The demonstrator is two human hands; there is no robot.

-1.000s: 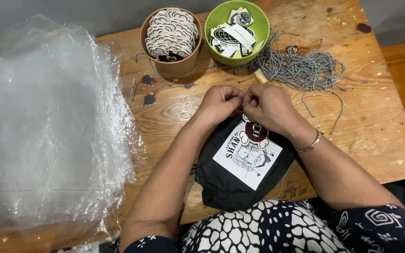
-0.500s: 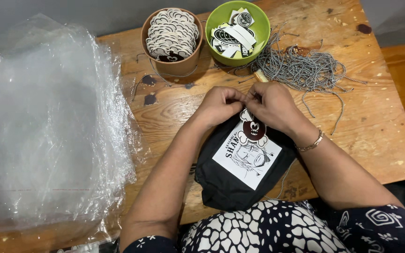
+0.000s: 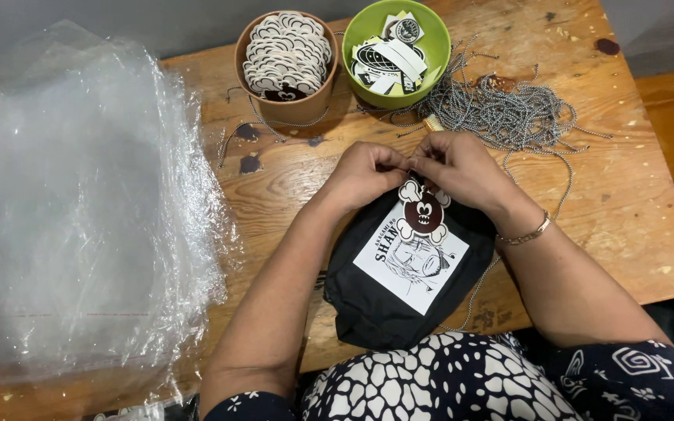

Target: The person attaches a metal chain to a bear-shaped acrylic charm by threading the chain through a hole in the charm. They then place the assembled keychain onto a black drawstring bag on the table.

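A black fabric pouch (image 3: 368,304) with a white printed panel (image 3: 411,265) lies at the table's near edge, partly over my lap. My left hand (image 3: 364,175) and my right hand (image 3: 462,168) meet at its top edge, fingertips pinched together on something thin; a thin metal chain trails out beneath my right wrist. Just below the fingers hangs a dark brown and white skull-and-bones tag (image 3: 423,212), resting on the pouch. A gold bracelet (image 3: 528,234) circles my right wrist.
A brown cup (image 3: 286,105) full of similar tags and a green bowl (image 3: 368,86) of printed cards stand at the back. A heap of metal ball chains (image 3: 501,113) lies to their right. A stack of clear plastic bags (image 3: 79,210) covers the left of the wooden table (image 3: 633,203).
Both hands stay pinched at the pouch's top with only small finger shifts. The skull tag has tilted slightly and shows more fully below the fingers.
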